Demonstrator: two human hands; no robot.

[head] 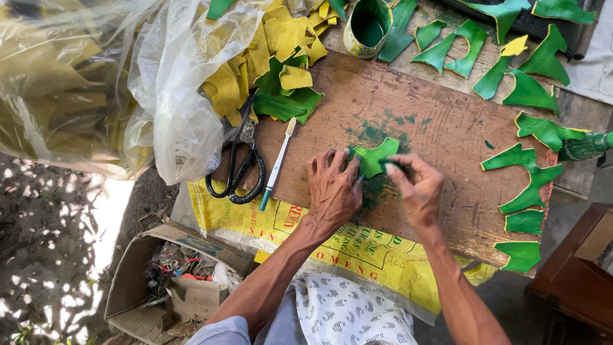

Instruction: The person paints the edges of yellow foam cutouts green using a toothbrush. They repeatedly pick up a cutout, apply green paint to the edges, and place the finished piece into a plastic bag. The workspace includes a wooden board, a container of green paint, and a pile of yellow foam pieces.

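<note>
Landmark: the worn brown wooden work board (440, 211), stained green near its middle, served as the reference for every place below.
Piece in hand: a small green-painted leather cut-out with curved lobes (373, 157) lay flat on the board's middle, over the green stain.
Left hand: the left hand (333, 188) pressed its spread fingers down on the cut-out's left edge, pinning it; nothing was enclosed in the palm.
Right hand: the right hand (416, 185) had its fingers pinched together at the cut-out's right edge, around something small and dark; what it was could not be told.
Bearing: the cut-out lay just ahead of both sets of fingertips, between them, touching both; neither hand was clearly nearer.
Long axis: it ran roughly across the board, from one hand toward the other.
Open room: bare board stretched beyond the cut-out toward the far edge and to its right.
Right edge of board: a row of finished green pieces (527, 172) lay well apart from the hands.
Left end of board: black-handled scissors (239, 167) and a white toothbrush with a green handle end (278, 163) lay side by side, near the left hand.
Far left corner: a heap of yellow suede scraps (268, 54) and a small paint-filled tin (369, 25) sat beyond.
</note>
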